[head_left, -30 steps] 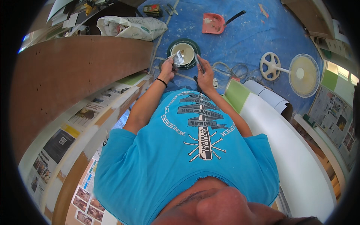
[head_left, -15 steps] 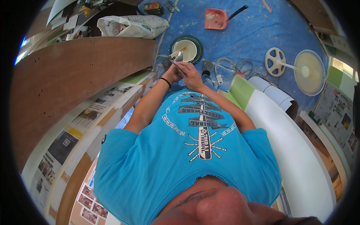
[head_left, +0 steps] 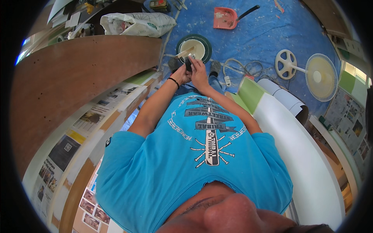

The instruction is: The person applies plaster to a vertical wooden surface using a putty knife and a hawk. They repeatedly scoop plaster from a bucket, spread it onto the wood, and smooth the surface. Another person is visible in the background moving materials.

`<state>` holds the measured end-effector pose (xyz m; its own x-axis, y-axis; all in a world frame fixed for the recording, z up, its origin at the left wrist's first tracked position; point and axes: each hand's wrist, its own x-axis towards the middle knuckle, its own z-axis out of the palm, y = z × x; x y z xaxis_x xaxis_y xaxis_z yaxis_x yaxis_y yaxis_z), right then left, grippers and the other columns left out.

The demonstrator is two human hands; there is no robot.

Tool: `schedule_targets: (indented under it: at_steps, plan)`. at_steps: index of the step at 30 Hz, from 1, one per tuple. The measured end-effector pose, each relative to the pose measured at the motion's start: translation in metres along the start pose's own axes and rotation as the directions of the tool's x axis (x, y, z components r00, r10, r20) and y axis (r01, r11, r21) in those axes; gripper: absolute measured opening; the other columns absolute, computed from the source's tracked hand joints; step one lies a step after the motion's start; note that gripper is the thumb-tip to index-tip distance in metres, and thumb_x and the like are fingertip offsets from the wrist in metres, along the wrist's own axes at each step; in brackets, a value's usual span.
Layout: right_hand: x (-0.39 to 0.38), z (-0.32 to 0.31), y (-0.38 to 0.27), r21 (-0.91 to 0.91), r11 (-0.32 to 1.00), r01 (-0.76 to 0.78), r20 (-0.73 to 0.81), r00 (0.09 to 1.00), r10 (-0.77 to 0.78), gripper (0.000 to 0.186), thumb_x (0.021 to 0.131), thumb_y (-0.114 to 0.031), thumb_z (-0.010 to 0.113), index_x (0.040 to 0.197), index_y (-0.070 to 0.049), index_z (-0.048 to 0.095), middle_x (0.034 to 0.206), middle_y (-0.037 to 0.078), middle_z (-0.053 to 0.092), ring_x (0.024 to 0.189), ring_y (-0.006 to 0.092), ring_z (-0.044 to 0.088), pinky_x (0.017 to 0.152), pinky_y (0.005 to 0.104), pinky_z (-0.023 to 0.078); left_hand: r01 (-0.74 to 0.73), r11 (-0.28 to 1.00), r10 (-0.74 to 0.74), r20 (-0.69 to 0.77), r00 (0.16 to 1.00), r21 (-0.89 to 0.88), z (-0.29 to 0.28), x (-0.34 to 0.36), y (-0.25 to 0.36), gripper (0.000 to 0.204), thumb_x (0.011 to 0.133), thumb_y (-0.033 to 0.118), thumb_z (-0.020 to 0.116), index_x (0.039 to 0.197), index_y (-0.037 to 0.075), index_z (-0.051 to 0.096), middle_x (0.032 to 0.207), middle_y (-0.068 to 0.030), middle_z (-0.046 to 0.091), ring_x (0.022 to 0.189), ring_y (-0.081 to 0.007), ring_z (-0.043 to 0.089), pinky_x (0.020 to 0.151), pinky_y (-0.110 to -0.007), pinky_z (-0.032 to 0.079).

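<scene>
My two hands meet low in front of me, above the near rim of a round bucket [head_left: 197, 46] holding pale material. A wooden stick [head_left: 186, 52] leans in the bucket. Between the hands is a putty knife [head_left: 189, 64], its dark part showing and a whitish smear near its far end. My left hand [head_left: 180, 74], with a dark beaded bracelet at the wrist, is closed around it from below. My right hand [head_left: 199, 73] is closed against it from the right, fingers pointing toward the bucket. Fingers hide much of it; whether a second blade is there I cannot tell.
Blue sheeting [head_left: 256, 42] covers the floor. A red dustpan [head_left: 225, 18] lies beyond the bucket, and a white fan [head_left: 321, 77] with cables stands right. A brown panel [head_left: 85, 73] and a stuffed white bag [head_left: 138, 24] are left; a white curved panel [head_left: 299, 147] flanks my right.
The shiny blade seen between my hands has turned, and a dark part now faces up. My right hand has shifted slightly toward the bucket.
</scene>
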<state>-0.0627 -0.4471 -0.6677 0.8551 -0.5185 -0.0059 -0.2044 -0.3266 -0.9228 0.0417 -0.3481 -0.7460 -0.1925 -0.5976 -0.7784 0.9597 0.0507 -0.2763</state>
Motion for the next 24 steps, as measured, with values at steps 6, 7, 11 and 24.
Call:
schedule_targets:
  at_steps: [6,7,11,24]
  plan:
    - [0.002,0.007,0.021,0.103,0.982,-0.157,-0.045,0.986,0.162,0.049,0.096,0.003,0.053,0.142,-0.011,0.060,0.123,0.017,0.060,0.111,0.0389,0.058,0.099,0.0466,0.047,0.045,0.999,-0.045,0.022,0.999,-0.013,0.009,-0.006,-0.002,0.028,0.103,0.038,0.058,0.086,0.016,0.062,0.063,0.0048,0.056,0.040,-0.0038,0.040,0.035,-0.020,0.026]
    - [0.003,0.008,0.024,0.113,0.978,-0.173,-0.062,0.982,0.181,0.048,0.096,0.002,0.053,0.141,-0.011,0.060,0.122,0.017,0.060,0.110,0.0392,0.059,0.098,0.0466,0.047,0.061,0.998,-0.060,0.033,0.998,-0.010,0.010,-0.008,-0.002,0.028,0.104,0.038,0.057,0.088,0.016,0.063,0.064,0.0040,0.055,0.040,-0.0036,0.040,0.035,-0.019,0.026]
    - [0.008,0.008,0.036,0.057,0.950,-0.306,-0.052,0.950,0.309,0.043,0.099,-0.001,0.054,0.140,-0.009,0.061,0.118,0.018,0.061,0.107,0.0405,0.061,0.095,0.0464,0.048,0.107,0.994,-0.107,0.008,0.994,-0.007,0.011,-0.013,-0.003,0.033,0.104,0.040,0.054,0.089,0.011,0.060,0.065,0.0007,0.051,0.042,-0.0028,0.040,0.035,-0.019,0.026]
    - [0.017,-0.012,0.057,-0.065,0.882,-0.467,-0.122,0.881,0.458,0.035,0.101,-0.011,0.057,0.134,0.001,0.061,0.120,0.025,0.065,0.114,0.0429,0.062,0.098,0.0463,0.049,-0.420,0.858,0.500,-0.293,0.815,0.297,0.002,-0.059,0.018,0.042,0.096,0.047,0.072,0.082,0.013,0.052,0.062,0.0042,0.037,0.048,-0.0065,0.034,0.042,-0.024,0.027]
